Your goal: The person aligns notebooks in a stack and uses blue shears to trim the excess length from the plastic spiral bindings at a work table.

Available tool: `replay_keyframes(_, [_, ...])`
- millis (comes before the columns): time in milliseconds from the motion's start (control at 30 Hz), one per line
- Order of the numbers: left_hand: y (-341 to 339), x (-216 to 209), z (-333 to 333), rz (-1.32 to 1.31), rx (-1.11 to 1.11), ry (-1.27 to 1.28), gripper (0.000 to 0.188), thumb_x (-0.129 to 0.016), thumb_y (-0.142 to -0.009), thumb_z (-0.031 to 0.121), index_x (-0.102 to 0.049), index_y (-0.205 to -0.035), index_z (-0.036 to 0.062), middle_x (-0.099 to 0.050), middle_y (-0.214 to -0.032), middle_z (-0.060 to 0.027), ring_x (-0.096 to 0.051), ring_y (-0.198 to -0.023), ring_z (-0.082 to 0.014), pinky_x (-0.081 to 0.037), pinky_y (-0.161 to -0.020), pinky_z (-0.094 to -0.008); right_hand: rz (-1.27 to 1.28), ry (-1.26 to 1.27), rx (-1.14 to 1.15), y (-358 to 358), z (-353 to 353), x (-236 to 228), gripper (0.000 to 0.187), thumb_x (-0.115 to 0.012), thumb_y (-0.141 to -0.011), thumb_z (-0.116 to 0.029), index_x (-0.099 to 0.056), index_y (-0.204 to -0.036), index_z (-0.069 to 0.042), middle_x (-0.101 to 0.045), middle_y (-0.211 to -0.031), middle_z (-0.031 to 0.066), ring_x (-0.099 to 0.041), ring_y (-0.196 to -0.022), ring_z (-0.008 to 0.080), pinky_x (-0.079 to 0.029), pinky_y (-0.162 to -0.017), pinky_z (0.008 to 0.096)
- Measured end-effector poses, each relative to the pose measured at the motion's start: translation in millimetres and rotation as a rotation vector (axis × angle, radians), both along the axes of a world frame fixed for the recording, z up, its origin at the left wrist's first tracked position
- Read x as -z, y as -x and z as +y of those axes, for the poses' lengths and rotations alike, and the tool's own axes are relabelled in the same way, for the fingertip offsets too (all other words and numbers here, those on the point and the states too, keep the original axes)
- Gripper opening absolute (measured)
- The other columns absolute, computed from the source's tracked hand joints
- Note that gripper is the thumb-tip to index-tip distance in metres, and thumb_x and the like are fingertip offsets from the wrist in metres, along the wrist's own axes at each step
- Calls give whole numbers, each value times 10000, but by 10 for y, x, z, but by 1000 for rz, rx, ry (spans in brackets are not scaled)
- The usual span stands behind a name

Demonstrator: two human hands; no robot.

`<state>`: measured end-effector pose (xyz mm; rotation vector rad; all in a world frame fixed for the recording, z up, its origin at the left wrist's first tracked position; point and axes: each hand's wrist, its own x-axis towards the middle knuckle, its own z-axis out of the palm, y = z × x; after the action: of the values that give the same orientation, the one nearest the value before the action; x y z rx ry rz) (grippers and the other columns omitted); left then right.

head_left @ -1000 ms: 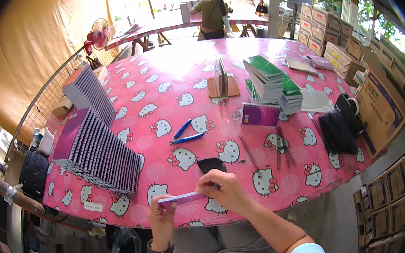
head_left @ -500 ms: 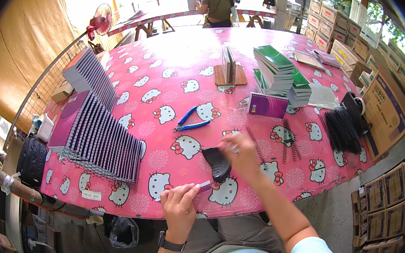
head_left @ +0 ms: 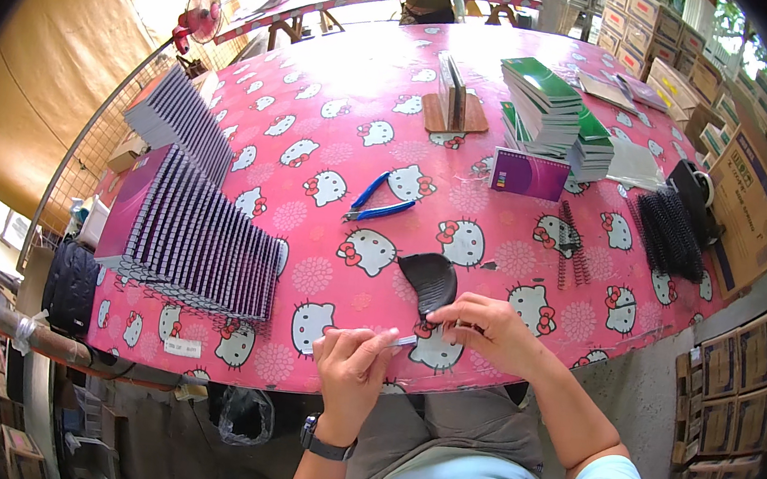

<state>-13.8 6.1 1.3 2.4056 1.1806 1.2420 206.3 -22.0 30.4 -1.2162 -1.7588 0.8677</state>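
At the far left a tall stack of purple spiral notebooks (head_left: 201,244) is standing on the pink patterned table (head_left: 289,379), and a second notebook stack (head_left: 188,121) is standing just behind it. Going to the right, the left hand (head_left: 352,362) is closing its fingers and thumb on a thin, pale-edged item (head_left: 404,342), which is pointing toward the other hand above the near table edge. Farther in, blue-handled pliers (head_left: 378,202) are lying with handles spread. A black curved piece (head_left: 430,282) is lying between the pliers and the right hand (head_left: 483,330). This hand is bending its fingers close to that piece's lower end — whether it is gripping something, I cannot tell. The two hands are staying apart. Beyond, a purple notebook (head_left: 529,173) is standing before green books (head_left: 542,107); then loose coils (head_left: 572,250) and a black coil bundle (head_left: 672,234) are lying rightward.
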Motion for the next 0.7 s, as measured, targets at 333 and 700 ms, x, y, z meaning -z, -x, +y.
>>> replay_keyframes(333, [22,-59,-35,33,40,41,183,-760,-725,158,-717,-901,182,-595,-802,38,-527,-769,-157,-340,-727,-326,-10,-134,-86,-22,3,173,179,-648,-841,-52,-649,-1018,-73,-609,-897,76,-623,-777,222,-508,-671,320])
replay_keyframes(700, [-100,-127,-98,118,52,45,309,-762,-714,169,-659,-1004,139,-603,-923,-20,-529,-873,-214,-353,-783,-362,-107,-110,-56,37,39,68,277,-622,-875,-176,-593,-1124,-58,-620,-822,124,-614,-738,300,-500,-661,394])
